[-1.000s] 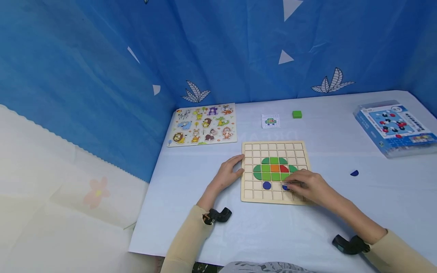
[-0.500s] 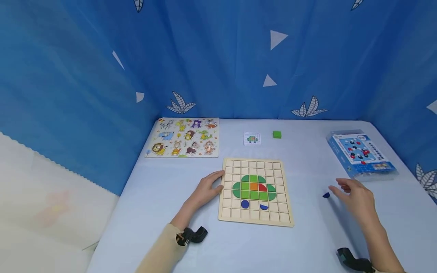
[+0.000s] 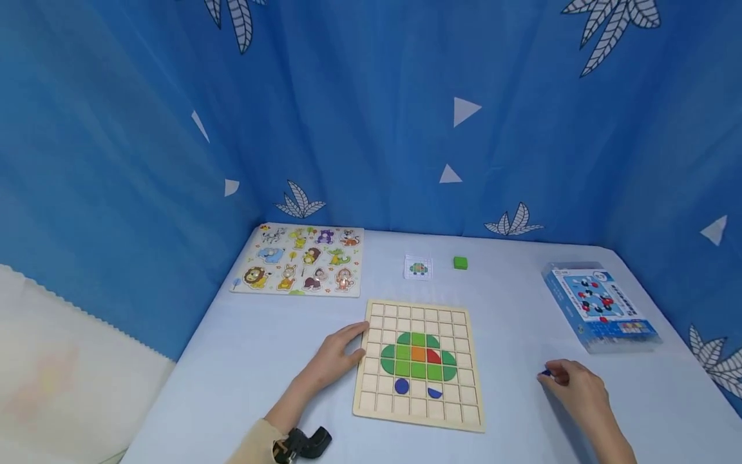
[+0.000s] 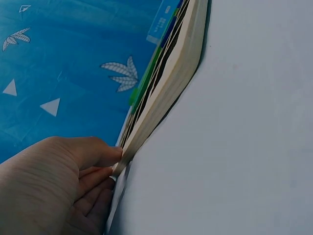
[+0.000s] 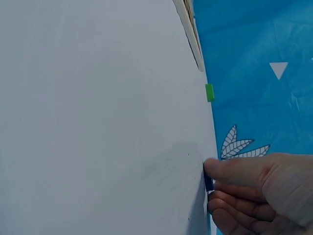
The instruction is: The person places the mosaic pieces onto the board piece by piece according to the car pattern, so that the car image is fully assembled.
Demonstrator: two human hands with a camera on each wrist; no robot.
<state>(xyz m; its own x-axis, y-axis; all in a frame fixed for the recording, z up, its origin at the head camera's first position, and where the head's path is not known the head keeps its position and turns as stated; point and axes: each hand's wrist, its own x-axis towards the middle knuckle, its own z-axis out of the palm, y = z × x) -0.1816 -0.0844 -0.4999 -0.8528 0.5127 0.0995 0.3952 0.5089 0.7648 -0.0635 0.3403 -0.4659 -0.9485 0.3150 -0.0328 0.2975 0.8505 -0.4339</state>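
A wooden grid board (image 3: pixel 417 422) lies on the table, bearing a pattern of green, orange and red pieces. Below the pattern are a blue round (image 3: pixel 402 386) and a blue half-circle (image 3: pixel 435 392) with its flat side up. My left hand (image 3: pixel 332 358) touches the board's left edge with thumb and fingertips. Off to the right of the board, my right hand (image 3: pixel 580 390) pinches a second blue half-circle piece (image 3: pixel 547 372) at the tabletop. The right wrist view shows that blue piece (image 5: pixel 209 182) partly covered by the thumb.
Behind the board lie a small pattern card (image 3: pixel 418 267) and a green block (image 3: pixel 460 263). An animal puzzle board (image 3: pixel 301 261) sits at the back left. At the back right is a boxed set (image 3: pixel 599 306). A blue curtain (image 3: pixel 371 129) hangs behind the table.
My right hand has left the half-circle on the board, moved right, and taken hold of the loose blue half-circle. My left hand stays at the board's edge. The head view has shifted upward.
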